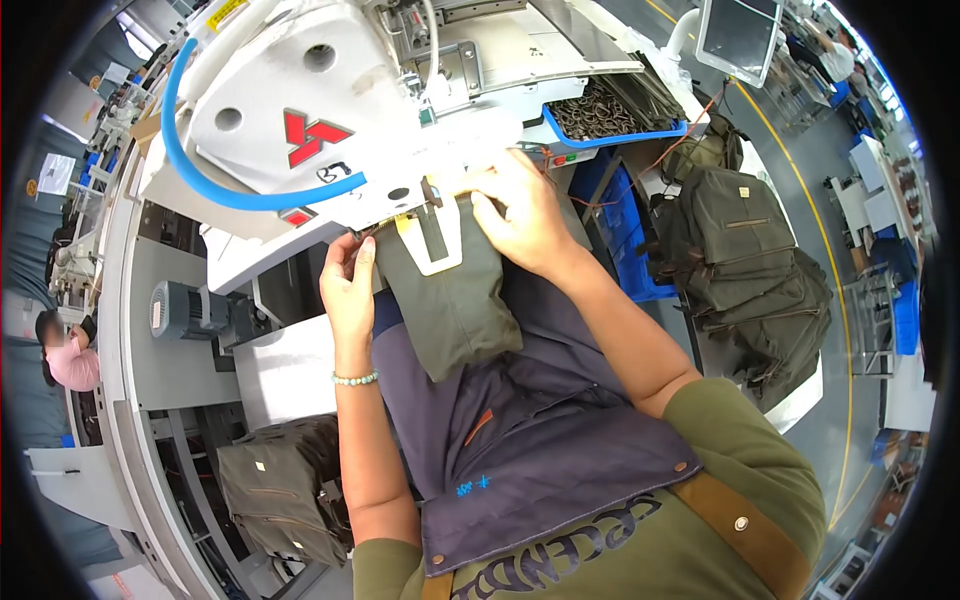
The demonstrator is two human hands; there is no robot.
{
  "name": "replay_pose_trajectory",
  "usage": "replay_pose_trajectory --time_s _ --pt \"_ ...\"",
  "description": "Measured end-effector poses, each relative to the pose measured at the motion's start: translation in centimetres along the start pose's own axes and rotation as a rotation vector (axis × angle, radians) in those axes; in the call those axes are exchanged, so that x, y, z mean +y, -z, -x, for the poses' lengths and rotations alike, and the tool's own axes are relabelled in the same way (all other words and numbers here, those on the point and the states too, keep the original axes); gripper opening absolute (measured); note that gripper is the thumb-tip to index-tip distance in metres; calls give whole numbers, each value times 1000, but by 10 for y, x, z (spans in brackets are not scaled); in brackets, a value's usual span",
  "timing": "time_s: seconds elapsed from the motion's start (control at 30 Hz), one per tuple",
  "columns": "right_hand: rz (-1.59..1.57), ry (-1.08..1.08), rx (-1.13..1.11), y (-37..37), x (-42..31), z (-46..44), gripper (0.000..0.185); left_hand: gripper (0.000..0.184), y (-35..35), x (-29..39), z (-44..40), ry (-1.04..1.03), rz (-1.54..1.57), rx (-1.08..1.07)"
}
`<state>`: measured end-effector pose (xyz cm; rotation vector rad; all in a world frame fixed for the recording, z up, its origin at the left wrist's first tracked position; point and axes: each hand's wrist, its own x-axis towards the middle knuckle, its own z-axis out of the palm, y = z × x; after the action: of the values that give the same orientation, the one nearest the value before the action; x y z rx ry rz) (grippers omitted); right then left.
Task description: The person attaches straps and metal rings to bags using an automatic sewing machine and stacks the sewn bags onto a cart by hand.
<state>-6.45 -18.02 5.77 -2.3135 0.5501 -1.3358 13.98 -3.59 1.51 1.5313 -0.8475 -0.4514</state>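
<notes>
A dark olive fabric piece, perhaps a bag panel or pouch, hangs from the front of a white sewing machine down over my lap. My left hand pinches its upper left edge between thumb and fingers. On the other side, my right hand grips the upper right edge, its fingertips partly hidden beside the machine head. Between the two hands, a pale U-shaped clamp plate lies on the fabric. The needle area is hard to make out in the glare.
A blue tray of dark metal hardware stands behind my right hand. Olive backpacks are piled at the right, and another bag rests at the lower left. A blue hose curves across the machine. Far left sits a person in pink.
</notes>
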Motion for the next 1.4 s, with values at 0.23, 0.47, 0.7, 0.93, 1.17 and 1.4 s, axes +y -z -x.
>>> replay_pose_trajectory --time_s 0.23,0.47,0.7,0.93,1.17,1.4 --pt "191 160 -200 -12 -19 -4 18 22 -5 -9 6 8 135 99" --pt "305 251 -212 -18 -15 -7 14 20 -10 -23 0 68 230 44" --pt "-49 -73 77 -10 -2 8 28 29 -11 -41 19 111 294 163" --pt "-550 -623 -256 -26 42 20 18 31 -13 -2 -6 95 166 -48" --pt "-867 -684 -120 -39 39 28 18 23 -18 10 -16 135 232 -56" --pt "-827 -688 -112 -44 41 31 19 26 -15 10 -18 148 175 -47"
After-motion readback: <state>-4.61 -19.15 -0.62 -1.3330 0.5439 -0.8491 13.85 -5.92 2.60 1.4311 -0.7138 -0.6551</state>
